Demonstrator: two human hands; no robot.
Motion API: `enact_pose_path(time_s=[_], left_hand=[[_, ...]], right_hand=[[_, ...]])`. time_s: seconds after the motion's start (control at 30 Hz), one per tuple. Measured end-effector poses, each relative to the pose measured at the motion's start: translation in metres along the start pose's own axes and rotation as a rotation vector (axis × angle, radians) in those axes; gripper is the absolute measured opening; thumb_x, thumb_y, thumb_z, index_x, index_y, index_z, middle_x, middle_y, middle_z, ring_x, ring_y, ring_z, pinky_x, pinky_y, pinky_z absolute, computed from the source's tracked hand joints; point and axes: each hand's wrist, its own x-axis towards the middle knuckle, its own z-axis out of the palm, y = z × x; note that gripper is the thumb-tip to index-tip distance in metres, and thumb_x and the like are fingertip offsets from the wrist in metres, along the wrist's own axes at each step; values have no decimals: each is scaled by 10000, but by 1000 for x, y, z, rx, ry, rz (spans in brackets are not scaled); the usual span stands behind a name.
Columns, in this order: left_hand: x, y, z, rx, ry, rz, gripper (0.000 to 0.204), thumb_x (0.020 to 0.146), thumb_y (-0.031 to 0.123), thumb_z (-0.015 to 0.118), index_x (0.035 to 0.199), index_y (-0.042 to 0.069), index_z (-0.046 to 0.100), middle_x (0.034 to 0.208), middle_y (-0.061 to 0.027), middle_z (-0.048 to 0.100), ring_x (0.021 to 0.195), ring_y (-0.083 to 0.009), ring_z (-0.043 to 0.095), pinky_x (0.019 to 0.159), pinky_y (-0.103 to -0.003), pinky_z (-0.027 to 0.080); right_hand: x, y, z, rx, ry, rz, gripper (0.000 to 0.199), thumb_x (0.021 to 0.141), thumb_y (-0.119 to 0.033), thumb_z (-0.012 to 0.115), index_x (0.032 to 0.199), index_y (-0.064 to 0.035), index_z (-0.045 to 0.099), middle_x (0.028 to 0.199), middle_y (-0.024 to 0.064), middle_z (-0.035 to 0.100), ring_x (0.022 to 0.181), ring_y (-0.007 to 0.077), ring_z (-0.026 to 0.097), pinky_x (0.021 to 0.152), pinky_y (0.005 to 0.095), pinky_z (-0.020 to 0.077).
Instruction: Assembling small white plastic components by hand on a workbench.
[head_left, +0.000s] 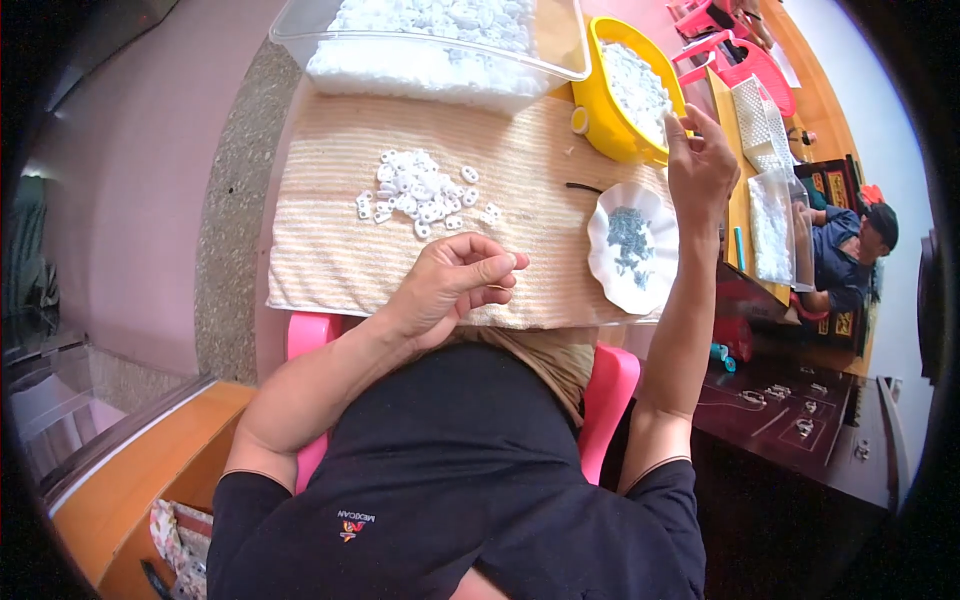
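Note:
My left hand (455,280) is over the near edge of a striped towel (340,240), thumb and fingers pinched together; anything between them is too small to make out. In front of it lies a loose pile of small white plastic pieces (415,190), many with two round holes. My right hand (702,160) is raised at the right rim of a yellow tub (597,115) full of white pieces. Its fingertips are pinched too, and what they hold is unclear. Below that hand, a white wavy-edged dish (604,255) holds many tiny dark bits, perhaps screws.
A large clear bin (440,45) heaped with white pieces stands at the far edge. One thin black stick (583,187) lies beside the dish. At right, a person (850,250) sits by another clear bin (800,235). Pink chairs (745,65) stand at far right.

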Motion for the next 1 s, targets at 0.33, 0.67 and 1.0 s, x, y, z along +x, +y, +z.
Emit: enact_pose_path(time_s=[0.33, 0.67, 1.0], left_hand=[[-3, 0, 2, 34, 21, 60, 100, 895, 117, 659, 947, 38, 624, 978, -84, 670, 798, -101, 631, 723, -260, 543], [-5, -1, 2, 48, 36, 72, 95, 897, 114, 652, 955, 48, 617, 971, -86, 682, 788, -102, 635, 714, -265, 551], [-3, -2, 3, 42, 77, 96, 76, 901, 111, 645, 948, 55, 623, 948, -76, 680, 767, -96, 627, 707, -263, 550]], right_hand=[[-93, -54, 38, 375, -759, -13, 207, 776, -4, 708, 980, 3, 676, 844, 65, 660, 677, 110, 573, 609, 255, 466], [-99, -73, 53, 126, -891, -202, 184, 871, -188, 578, 1001, -111, 685, 987, 129, 632, 879, 350, 631, 750, 442, 487], [-111, -67, 52, 288, -743, -139, 118, 836, -132, 636, 921, -62, 679, 917, 150, 639, 842, 358, 629, 722, 417, 498]])
